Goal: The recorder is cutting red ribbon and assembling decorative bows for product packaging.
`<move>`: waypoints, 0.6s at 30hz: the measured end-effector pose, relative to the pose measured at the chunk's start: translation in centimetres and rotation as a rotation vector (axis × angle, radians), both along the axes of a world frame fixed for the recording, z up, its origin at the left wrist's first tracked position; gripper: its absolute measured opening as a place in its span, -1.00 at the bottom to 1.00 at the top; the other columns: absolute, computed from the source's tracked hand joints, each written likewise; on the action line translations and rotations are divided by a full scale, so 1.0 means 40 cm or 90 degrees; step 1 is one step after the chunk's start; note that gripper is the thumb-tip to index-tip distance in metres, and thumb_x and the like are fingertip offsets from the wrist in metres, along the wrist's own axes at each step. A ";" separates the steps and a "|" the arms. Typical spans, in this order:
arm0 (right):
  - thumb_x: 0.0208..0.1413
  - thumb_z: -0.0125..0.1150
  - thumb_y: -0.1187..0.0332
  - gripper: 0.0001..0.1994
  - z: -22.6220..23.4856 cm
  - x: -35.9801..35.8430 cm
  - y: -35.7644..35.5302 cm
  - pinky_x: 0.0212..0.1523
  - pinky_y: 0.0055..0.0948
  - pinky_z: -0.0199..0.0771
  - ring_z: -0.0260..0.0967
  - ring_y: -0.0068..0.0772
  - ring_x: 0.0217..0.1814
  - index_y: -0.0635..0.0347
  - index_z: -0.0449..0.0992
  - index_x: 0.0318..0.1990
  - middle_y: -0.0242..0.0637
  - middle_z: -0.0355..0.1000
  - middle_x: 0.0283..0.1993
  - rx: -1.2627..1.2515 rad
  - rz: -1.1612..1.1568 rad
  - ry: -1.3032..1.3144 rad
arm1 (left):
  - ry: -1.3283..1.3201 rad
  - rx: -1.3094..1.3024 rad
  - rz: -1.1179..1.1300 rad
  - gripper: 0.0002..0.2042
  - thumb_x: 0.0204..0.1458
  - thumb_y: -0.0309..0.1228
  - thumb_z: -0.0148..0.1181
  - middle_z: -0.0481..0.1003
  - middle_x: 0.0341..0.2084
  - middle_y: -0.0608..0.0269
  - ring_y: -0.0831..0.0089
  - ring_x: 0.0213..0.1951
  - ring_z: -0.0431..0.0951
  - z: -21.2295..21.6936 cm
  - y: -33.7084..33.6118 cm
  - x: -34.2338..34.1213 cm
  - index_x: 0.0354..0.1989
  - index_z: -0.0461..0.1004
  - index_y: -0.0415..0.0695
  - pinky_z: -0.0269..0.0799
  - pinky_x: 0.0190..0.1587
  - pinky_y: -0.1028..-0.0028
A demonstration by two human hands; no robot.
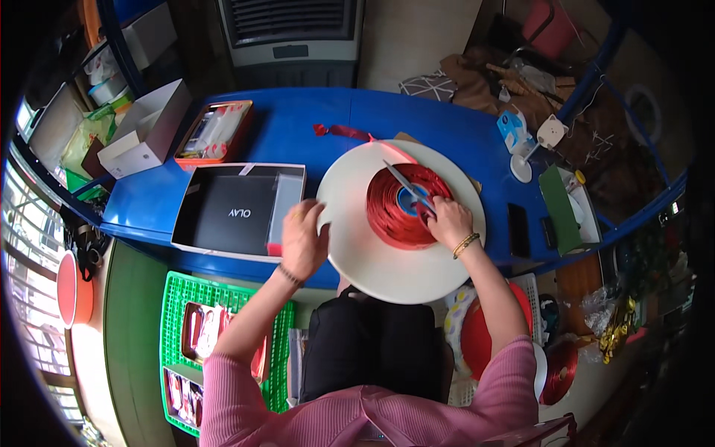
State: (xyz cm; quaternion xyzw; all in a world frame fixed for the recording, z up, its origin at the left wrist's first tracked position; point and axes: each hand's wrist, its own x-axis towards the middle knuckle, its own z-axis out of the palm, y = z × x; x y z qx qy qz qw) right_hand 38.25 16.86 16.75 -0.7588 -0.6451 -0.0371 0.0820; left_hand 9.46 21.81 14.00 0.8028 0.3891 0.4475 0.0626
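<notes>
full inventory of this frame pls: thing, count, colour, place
table: 1, blue, across the middle
round disc: 1, white, on the table's near edge
ribbon roll: 1, red, on the disc
scissors: 1, metal, over the roll
loose ribbon piece: 1, red, behind the disc
open box: 1, black inside, left of the disc
tray: 1, orange, far left on the table
white box: 1, at the table's left end
crate: 1, green, on the floor at left
left hand: on the disc's left rim
right hand: on the roll, holding the scissors
</notes>
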 end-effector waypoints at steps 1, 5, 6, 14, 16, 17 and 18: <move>-0.17 0.19 0.33 -0.75 -0.003 0.005 0.011 -0.19 -0.12 0.41 0.42 0.00 -0.24 0.22 0.40 -0.30 -0.05 0.45 -0.35 -0.042 -0.014 -0.005 | 0.048 -0.016 -0.018 -0.58 -0.27 -0.60 0.17 0.36 -0.13 0.00 0.05 -0.08 0.35 0.014 0.044 0.049 -0.12 0.33 -0.23 0.25 -0.02 0.28; -0.23 0.22 0.18 -0.72 0.025 0.031 0.011 -0.20 -0.14 0.41 0.44 -0.03 -0.29 0.20 0.47 -0.44 -0.05 0.47 -0.42 -0.085 -0.034 0.049 | 0.242 0.034 0.006 -0.45 -0.20 -0.57 0.05 0.26 0.06 -0.04 0.06 0.12 0.22 -0.023 0.280 0.211 0.09 0.16 -0.28 0.16 0.08 0.23; -0.23 0.21 0.18 -0.73 0.025 0.038 0.012 -0.21 -0.14 0.41 0.44 -0.03 -0.29 0.19 0.48 -0.44 -0.06 0.47 -0.43 -0.094 -0.018 0.060 | 0.303 0.011 -0.006 -0.39 -0.20 -0.57 0.02 0.18 0.15 -0.03 0.08 0.19 0.15 -0.024 0.332 0.238 0.17 0.11 -0.24 0.12 0.13 0.21; -0.12 0.14 0.44 -0.88 0.003 0.140 -0.047 -0.42 -0.53 0.36 0.41 -0.49 -0.46 0.25 0.45 -0.39 -0.26 0.46 -0.47 -0.141 0.025 0.553 | 0.545 0.004 -0.035 -0.72 -0.11 -0.45 0.02 0.21 0.15 0.11 0.16 0.23 0.10 -0.062 0.490 0.422 -0.19 0.52 -0.04 -0.08 0.25 0.10; -0.02 0.01 0.63 -0.88 -0.005 0.166 -0.101 -0.46 -0.62 0.35 0.38 -0.59 -0.44 0.31 0.39 -0.29 -0.35 0.41 -0.40 -0.123 0.072 0.870 | 0.620 0.031 -0.014 -0.82 -0.09 -0.36 0.01 0.47 -0.17 0.14 0.29 0.04 0.36 -0.048 0.479 0.405 -0.33 0.53 -0.02 -0.10 0.25 0.10; -0.02 0.07 0.60 -0.89 0.020 0.167 -0.136 -0.45 -0.63 0.35 0.35 -0.64 -0.44 0.30 0.40 -0.29 -0.38 0.40 -0.42 -0.127 0.074 0.954 | 0.655 0.002 -0.019 -0.84 -0.10 -0.38 0.00 0.49 -0.28 0.13 0.30 -0.07 0.43 -0.020 0.449 0.377 -0.37 0.51 -0.03 -0.09 0.25 0.09; -0.02 0.13 0.56 -0.88 0.037 0.171 -0.176 -0.44 -0.63 0.35 0.33 -0.68 -0.43 0.29 0.41 -0.29 -0.42 0.40 -0.43 -0.125 0.069 1.036 | 0.686 -0.023 -0.031 -0.85 -0.11 -0.39 -0.01 0.52 -0.40 0.13 0.30 -0.19 0.50 0.005 0.406 0.354 -0.42 0.50 -0.05 -0.08 0.24 0.08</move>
